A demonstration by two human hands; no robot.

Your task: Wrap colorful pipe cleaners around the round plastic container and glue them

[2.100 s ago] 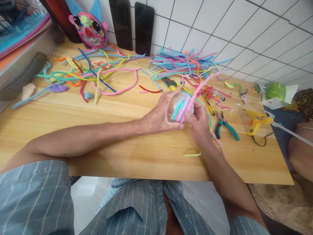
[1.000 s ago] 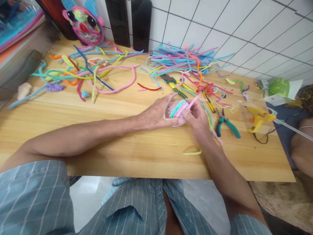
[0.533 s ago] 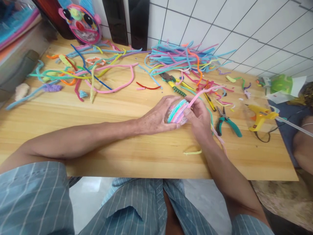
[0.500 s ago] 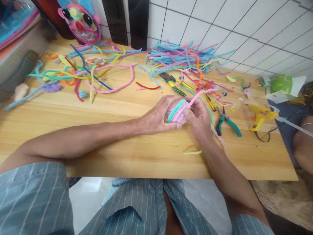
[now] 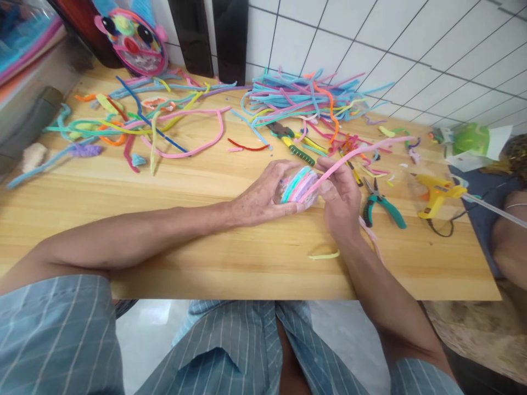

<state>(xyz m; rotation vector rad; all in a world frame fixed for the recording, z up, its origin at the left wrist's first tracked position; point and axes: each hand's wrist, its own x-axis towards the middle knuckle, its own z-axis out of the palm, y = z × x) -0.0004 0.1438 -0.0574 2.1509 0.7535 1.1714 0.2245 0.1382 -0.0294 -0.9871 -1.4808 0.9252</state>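
Note:
My left hand (image 5: 269, 192) is wrapped round a clear, rounded object (image 5: 284, 189) held just above the wooden table. Bands of turquoise, lilac and pink pipe cleaner (image 5: 300, 184) run side by side around it. One pink pipe cleaner (image 5: 362, 151) leaves the wrapped bands and sticks out long to the upper right. At the right side of the object, my right hand (image 5: 341, 195) is curled about this pink length, with the thumb near its base; its rear fingers are partly hidden.
Green-handled pliers (image 5: 385, 206) and a yellow glue gun (image 5: 440, 193) lie to the right. Yellow-green pliers (image 5: 290, 142) rest behind my hands. A pile of pipe cleaners (image 5: 300, 96) lies by the tiled wall, with loose ones (image 5: 185, 151) at left. Another person's arm (image 5: 510, 241) shows at right.
The pink pipe cleaner's free end has swung out and stretched further right, now nearly straight. My right thumb has shifted slightly right, off the bands. My left hand keeps its hold.

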